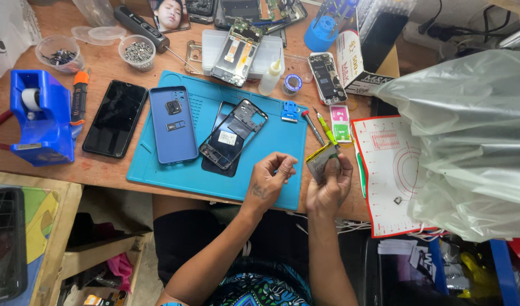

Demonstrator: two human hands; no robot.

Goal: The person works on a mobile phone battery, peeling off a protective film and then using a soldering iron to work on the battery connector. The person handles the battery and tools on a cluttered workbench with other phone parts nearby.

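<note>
A flat silver phone battery [321, 161] is held in the right hand [330, 184] above the near right corner of the teal work mat [271, 141]. The fingers of that hand are closed narrowly around the battery's lower edge, so that its broad face is tilted up toward the camera, apparently for inspection. The left hand [271, 177] is raised just beside it; its fingers are curled loosely inward with the tips pinched together, and nothing large is seen in them. Whether a small item, such as a strip of adhesive, is pinched there cannot be told.

On the mat, well clear of both hands, a black phone frame [233, 134] is laid open-side up across a dark panel, presumably so that its empty bay is kept accessible. A blue back cover [173, 124] is set beside it, inner parts uppermost. A dark phone [115, 118] is left face-up on the wooden bench, off the mat to the left.

A red-handled and a green-handled screwdriver [326, 128] are laid at the mat's right edge, within easy reach of the right hand. Two small clear cups of screws [137, 52] are kept at the far side, apart from the working area. A blue tape dispenser [41, 116] is stood at the far left.
</note>
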